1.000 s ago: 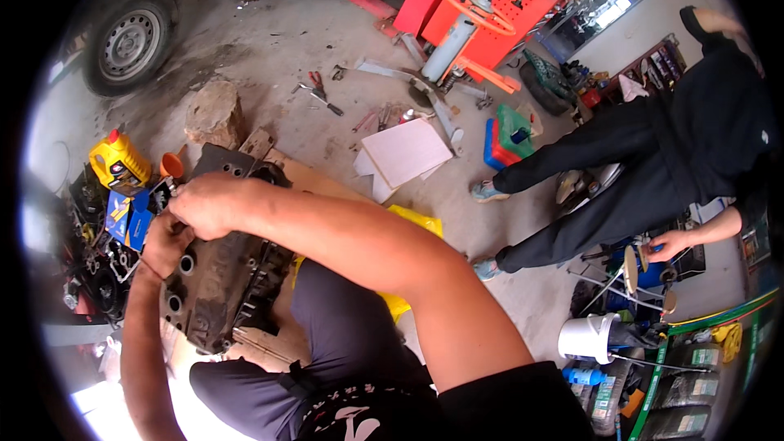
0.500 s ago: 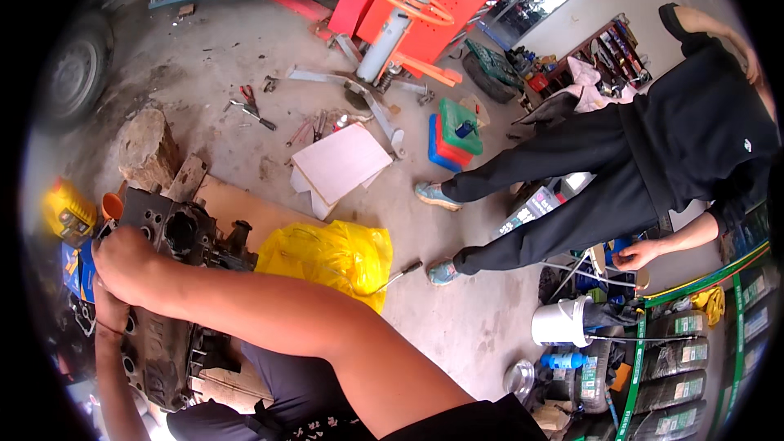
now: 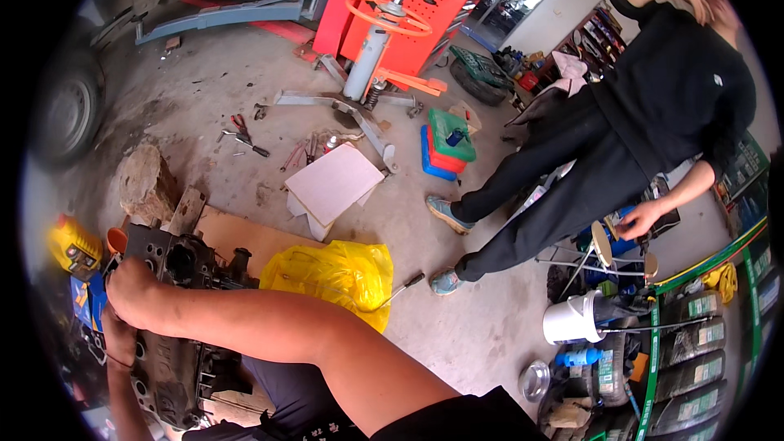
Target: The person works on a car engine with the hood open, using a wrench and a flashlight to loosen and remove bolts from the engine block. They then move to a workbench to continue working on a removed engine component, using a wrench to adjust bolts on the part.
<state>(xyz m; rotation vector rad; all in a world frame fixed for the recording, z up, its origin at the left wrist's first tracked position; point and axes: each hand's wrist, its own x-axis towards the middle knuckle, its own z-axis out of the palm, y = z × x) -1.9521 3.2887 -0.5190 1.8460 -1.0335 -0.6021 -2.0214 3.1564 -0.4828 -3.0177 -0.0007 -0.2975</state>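
A dark, dirty engine block (image 3: 171, 371) lies in front of me at the lower left, with round openings in its near side. My right arm reaches across it, and my right hand (image 3: 133, 290) is closed at the block's left edge. Whatever that hand grips is hidden from view. Just below it, touching or nearly so, is my left hand (image 3: 119, 336), a thin band round its wrist. Its fingers are hidden behind the right hand and the block's edge. A blue box (image 3: 88, 302) stands just left of my hands.
Beyond the block are a yellow jug (image 3: 72, 247), an orange funnel (image 3: 117, 239), a wood stump (image 3: 147, 184) and a yellow plastic bag (image 3: 335, 273). A person in black (image 3: 653, 106) stands at the right, near a white bucket (image 3: 570, 318). Hand tools (image 3: 245, 137) lie on the floor.
The view has shifted slightly. My hands stay together at the block's left edge. The person at the right has raised one hand toward the head and lowered the other a little.
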